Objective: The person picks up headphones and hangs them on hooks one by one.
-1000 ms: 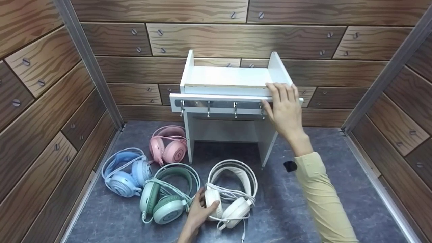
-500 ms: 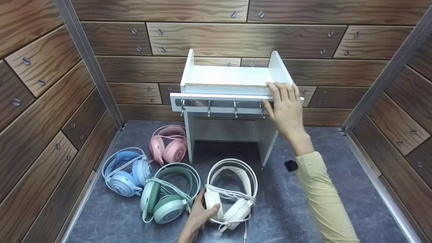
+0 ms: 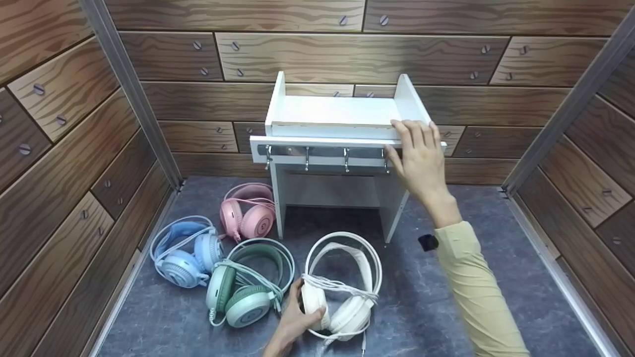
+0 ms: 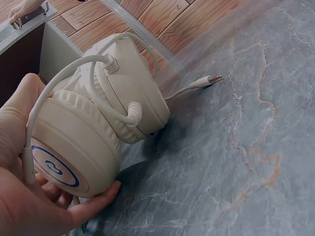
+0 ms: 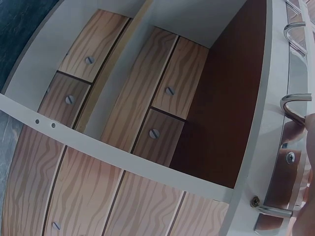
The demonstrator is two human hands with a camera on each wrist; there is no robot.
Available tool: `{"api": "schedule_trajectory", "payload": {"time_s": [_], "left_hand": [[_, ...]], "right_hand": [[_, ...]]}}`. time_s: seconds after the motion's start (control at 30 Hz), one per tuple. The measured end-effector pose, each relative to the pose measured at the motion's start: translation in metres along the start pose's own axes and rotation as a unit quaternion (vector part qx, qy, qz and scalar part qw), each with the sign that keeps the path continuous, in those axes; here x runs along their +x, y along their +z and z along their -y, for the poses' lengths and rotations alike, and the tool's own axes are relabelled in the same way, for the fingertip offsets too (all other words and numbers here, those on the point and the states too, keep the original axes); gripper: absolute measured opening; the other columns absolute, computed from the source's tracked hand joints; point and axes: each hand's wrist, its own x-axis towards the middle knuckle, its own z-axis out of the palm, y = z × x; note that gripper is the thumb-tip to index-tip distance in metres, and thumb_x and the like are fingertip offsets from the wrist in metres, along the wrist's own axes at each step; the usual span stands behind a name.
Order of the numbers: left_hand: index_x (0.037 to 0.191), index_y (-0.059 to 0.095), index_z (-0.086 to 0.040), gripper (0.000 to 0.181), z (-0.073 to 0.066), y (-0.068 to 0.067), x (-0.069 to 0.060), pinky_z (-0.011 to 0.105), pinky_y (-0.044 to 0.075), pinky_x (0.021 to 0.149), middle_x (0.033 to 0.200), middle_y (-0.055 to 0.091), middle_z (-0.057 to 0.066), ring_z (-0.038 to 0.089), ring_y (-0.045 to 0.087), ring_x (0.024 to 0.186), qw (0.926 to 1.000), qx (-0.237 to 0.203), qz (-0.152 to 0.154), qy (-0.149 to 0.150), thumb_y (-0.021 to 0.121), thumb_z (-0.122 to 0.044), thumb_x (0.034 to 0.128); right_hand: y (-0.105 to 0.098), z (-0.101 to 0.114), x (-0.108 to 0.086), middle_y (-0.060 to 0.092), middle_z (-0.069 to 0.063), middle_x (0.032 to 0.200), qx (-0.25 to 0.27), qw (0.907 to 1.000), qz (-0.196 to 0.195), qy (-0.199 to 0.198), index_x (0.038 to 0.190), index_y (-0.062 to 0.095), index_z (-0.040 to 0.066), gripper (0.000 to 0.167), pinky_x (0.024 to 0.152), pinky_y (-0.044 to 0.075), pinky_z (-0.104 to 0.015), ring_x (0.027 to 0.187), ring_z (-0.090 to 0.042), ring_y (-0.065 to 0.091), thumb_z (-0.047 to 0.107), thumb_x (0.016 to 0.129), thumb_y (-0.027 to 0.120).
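In the head view my left hand grips one ear cup of the white headphones, thumb on the near side. The left wrist view shows its fingers curled round that ear cup, with a bundled cable and a loose plug. My right hand holds the right end of the white shelf's hook rail, fingers over the top and thumb in front by the last hook. In the right wrist view only a blurred part of that hand shows, beside a metal hook.
Green headphones, blue headphones and pink headphones lie left of the white shelf unit. Wood-patterned walls enclose the dark marbled floor. A small black object sits at my right cuff.
The white headphones have tipped and shifted slightly right in my left hand, and their band looks larger. My right hand stays on the rail.
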Motion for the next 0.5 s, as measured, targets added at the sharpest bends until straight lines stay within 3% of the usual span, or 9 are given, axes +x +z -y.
{"api": "schedule_trajectory", "payload": {"time_s": [0.13, 0.3, 0.5], "left_hand": [[0.149, 0.027, 0.007, 0.088, 0.0013, 0.0, -0.0008, 0.02, 0.039, 0.1, 0.148, 0.046, 0.027, 0.029, 0.048, 0.129, 1.0, -0.005, 0.003, 0.008, 0.076, -0.008, 0.0764], [0.15, 0.026, 0.005, 0.091, 0.0015, 0.0007, -0.0034, 0.018, 0.036, 0.103, 0.153, 0.04, 0.027, 0.031, 0.043, 0.135, 1.0, -0.006, -0.002, -0.005, 0.077, -0.009, 0.0765], [0.147, 0.028, 0.009, 0.087, 0.0015, 0.003, -0.003, 0.02, 0.041, 0.101, 0.145, 0.048, 0.027, 0.029, 0.05, 0.128, 0.9998, 0.004, -0.017, 0.005, 0.077, -0.01, 0.0771]], "right_hand": [[0.0003, -0.0001, -0.0002, 0.05, -0.016, 0.136, 0.0, 1.0, 0.002, 0.002, 0.147, 0.045, 0.01, 0.053, 0.121, 0.017, -0.051, 0.13, -0.035, 0.041, 0.045, 0.107, 0.041], [0.0014, -0.0003, 0.0001, 0.05, -0.016, 0.135, 0.0, 1.0, -0.001, -0.002, 0.147, 0.045, 0.009, 0.053, 0.12, 0.018, -0.052, 0.13, -0.035, 0.041, 0.043, 0.107, 0.042], [0.0014, -0.0006, 0.0004, 0.05, -0.016, 0.135, 0.0, 1.0, -0.002, 0.0, 0.146, 0.045, 0.009, 0.052, 0.12, 0.018, -0.051, 0.13, -0.035, 0.041, 0.043, 0.107, 0.042]]}}
